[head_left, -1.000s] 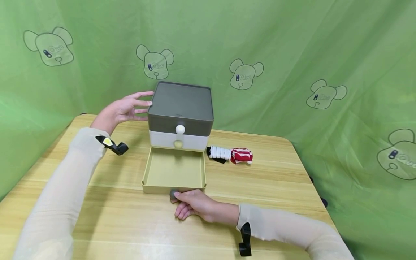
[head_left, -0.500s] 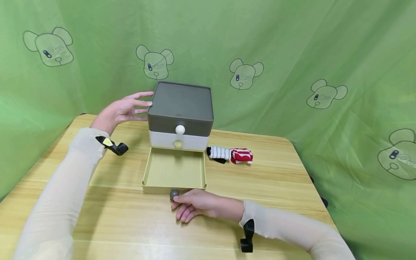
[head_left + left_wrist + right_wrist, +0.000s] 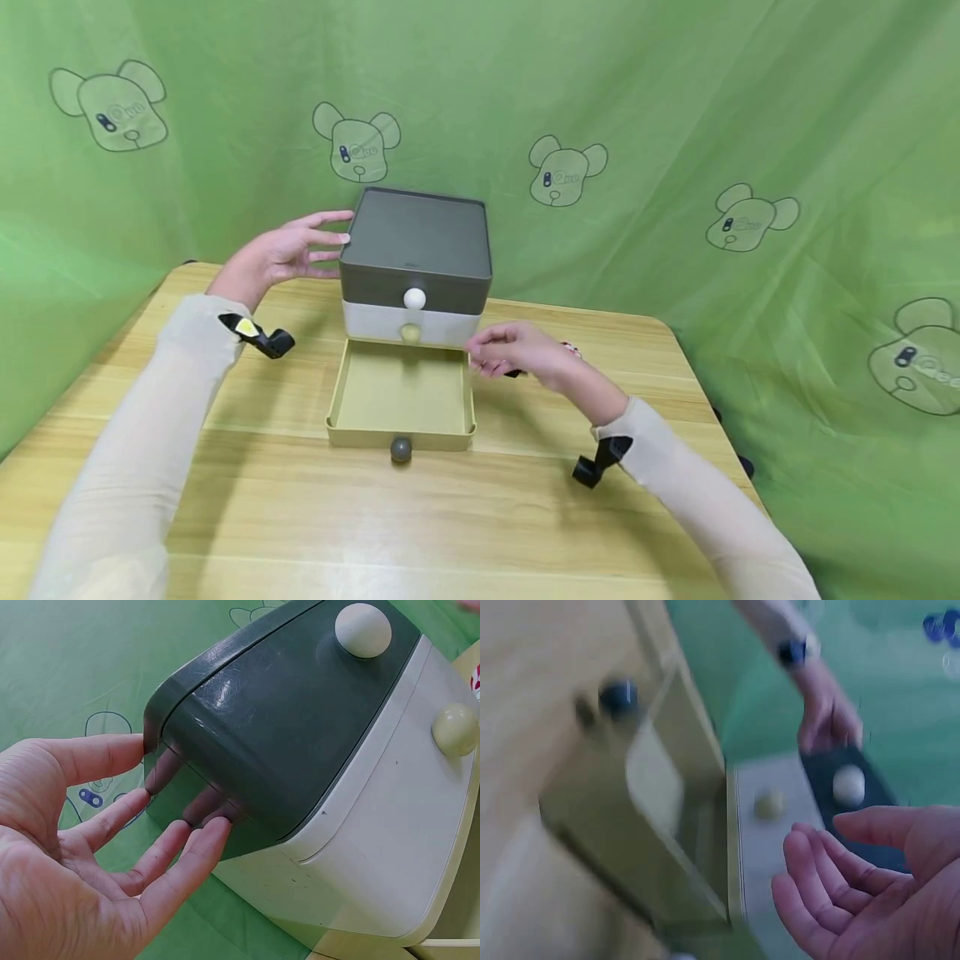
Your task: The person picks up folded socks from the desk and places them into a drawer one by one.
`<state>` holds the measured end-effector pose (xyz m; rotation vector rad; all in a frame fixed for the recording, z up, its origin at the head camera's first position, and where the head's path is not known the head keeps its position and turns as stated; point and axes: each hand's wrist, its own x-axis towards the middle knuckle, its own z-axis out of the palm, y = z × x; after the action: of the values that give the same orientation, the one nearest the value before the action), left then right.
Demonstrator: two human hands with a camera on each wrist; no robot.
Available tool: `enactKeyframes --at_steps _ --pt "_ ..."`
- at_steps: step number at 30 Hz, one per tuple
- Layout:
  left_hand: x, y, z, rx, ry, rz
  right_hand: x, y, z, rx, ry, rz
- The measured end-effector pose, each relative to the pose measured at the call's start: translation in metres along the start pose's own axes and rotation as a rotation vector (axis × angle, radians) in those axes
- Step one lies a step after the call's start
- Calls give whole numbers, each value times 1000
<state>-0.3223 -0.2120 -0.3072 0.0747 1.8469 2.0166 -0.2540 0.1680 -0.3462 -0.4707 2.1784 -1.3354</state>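
Head view: a square three-tier storage box (image 3: 420, 250) in smooth dark-grey, white and pale-yellow plastic-looking material stands on a wood-grain table (image 3: 300, 517). Its shallow yellow rectangular drawer (image 3: 401, 387) stands open, with a dark-grey spherical knob (image 3: 401, 450) in front. The right hand (image 3: 521, 350) is just beside it, before a largely hidden red-and-white cloth bundle (image 3: 572, 348).

Left wrist view: the left hand (image 3: 97, 847) — fingers spread — touches the glossy grey side.

Right wrist view, blurred: right fingers loosely curled — thumb apart.
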Motion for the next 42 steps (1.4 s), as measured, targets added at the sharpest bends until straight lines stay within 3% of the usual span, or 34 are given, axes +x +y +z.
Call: enactKeyframes --at_steps 6,13,17,27,34,42 --pt "1 -2 0 -3 1 -4 24 23 -30 -193 190 -31" --pt "2 -5 0 -5 0 1 46 53 -48 -401 281 -65" --pt "3 -5 -1 -9 5 3 54 64 -55 -461 272 -37" --pt "2 -1 0 -2 7 -3 64 77 -62 -555 152 54" --pt "2 -1 0 0 6 -3 68 83 -60 -641 119 65" --pt "3 -2 -2 4 -1 3 70 85 -58 -658 114 66"
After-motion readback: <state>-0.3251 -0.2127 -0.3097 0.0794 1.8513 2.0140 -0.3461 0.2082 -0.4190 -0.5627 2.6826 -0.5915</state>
